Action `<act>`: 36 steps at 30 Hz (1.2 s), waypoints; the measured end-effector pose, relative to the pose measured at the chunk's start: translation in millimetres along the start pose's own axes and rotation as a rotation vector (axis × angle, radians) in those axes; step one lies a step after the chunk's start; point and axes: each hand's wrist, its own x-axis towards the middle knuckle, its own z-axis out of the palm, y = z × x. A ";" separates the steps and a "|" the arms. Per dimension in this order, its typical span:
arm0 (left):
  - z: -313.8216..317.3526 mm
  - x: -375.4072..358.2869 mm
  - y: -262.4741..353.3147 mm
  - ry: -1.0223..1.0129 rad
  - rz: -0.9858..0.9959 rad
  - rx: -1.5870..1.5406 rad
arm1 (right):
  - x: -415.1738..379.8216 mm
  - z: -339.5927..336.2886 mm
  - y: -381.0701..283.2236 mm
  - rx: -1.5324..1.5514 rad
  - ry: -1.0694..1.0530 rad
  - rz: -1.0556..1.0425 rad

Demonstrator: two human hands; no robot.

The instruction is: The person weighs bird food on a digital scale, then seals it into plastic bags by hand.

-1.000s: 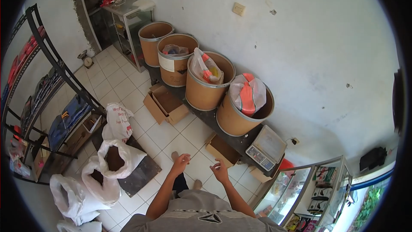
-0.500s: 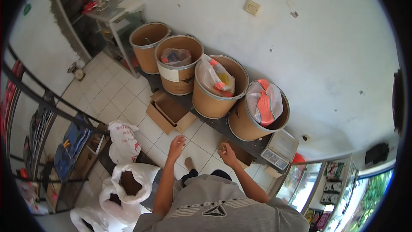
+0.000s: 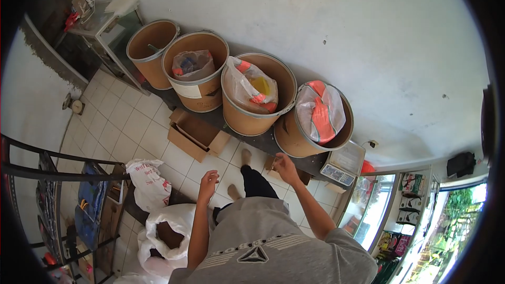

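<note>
My left hand (image 3: pixel 209 185) is in mid-air over the tiled floor, nearest to an open cardboard box (image 3: pixel 197 135). Its fingers are loosely bent and slightly apart, with nothing seen in them. My right hand (image 3: pixel 285 168) hangs in front of the fibre drums, partly over a second cardboard box (image 3: pixel 302 175) on the floor. Its fingers are loosely bent and I see nothing held. The closest drum (image 3: pixel 294 139) has a clear plastic bag with orange patches (image 3: pixel 323 115) inside. Beside it, another drum (image 3: pixel 250 121) holds a similar bag with something yellow (image 3: pixel 260 85).
Two more drums (image 3: pixel 197 97) stand farther left on a dark low platform (image 3: pixel 247 139). A scale (image 3: pixel 339 171) sits at the platform's right end. White sacks (image 3: pixel 176 218) stand at lower left beside a black metal rack (image 3: pixel 63 165). A glass display case (image 3: pixel 376 205) is at right.
My body has stepped toward the drums and a leg now shows in front. The view has shifted, and both hands have moved slightly, staying apart with nothing seen taken up.
</note>
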 end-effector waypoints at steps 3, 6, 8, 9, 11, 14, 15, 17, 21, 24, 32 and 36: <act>7.5 19.1 14.0 -0.038 0.013 0.045 | 43.9 -15.2 -9.6 0.019 0.108 -0.165; 11.7 49.8 31.3 -0.075 0.062 0.079 | 94.3 -30.7 -42.4 0.152 0.160 -0.106; 15.5 73.9 46.3 -0.084 0.058 0.100 | 130.0 -39.9 -58.7 0.152 0.301 -0.135; 18.5 90.1 50.8 -0.073 0.093 0.105 | 147.0 -44.8 -70.4 0.157 0.305 -0.133; 25.0 116.1 66.2 -0.062 0.117 0.116 | 176.7 -49.0 -92.7 0.056 0.240 -0.174; 40.9 150.7 102.1 0.001 0.175 0.083 | 229.3 -54.4 -111.7 0.053 0.114 -0.231; 47.4 161.6 119.3 0.047 0.185 0.075 | 251.2 -58.3 -110.3 0.051 0.102 -0.222; 59.0 183.1 148.7 0.110 0.175 0.064 | 294.8 -56.1 -97.9 -0.065 0.013 -0.231; 87.4 211.7 213.2 0.266 0.231 0.200 | 371.5 -38.1 -51.6 -0.273 -0.048 -0.209; 104.2 234.5 248.6 0.339 0.188 0.268 | 400.6 -20.8 -50.8 -0.567 -0.191 -0.181; 118.8 259.3 272.5 0.302 0.111 0.499 | 419.5 11.6 -44.4 -0.797 -0.263 0.022; 103.9 266.3 248.7 0.259 0.031 0.395 | 399.1 11.2 -66.5 -0.620 -0.364 -0.057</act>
